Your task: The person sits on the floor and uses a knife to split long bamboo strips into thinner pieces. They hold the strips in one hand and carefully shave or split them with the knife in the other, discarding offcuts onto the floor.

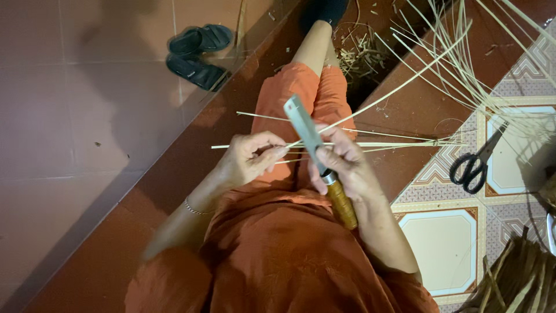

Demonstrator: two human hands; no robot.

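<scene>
In the head view, a knife (315, 152) with a wooden handle is gripped by the right hand (343, 164), whose fingers (322, 155) are curled tight around the blade's base, the flat blade rising up and leftward from them. Thin pale strips (347, 144) are pinched between the pressed-together fingers (271, 152) of the left hand (249, 157), and extend rightward past both hands over the orange-clad lap. Black scissors (476, 164) lie on the patterned floor, well right of the fingers; dark sandals (198, 53) rest far above the left fingers.
</scene>
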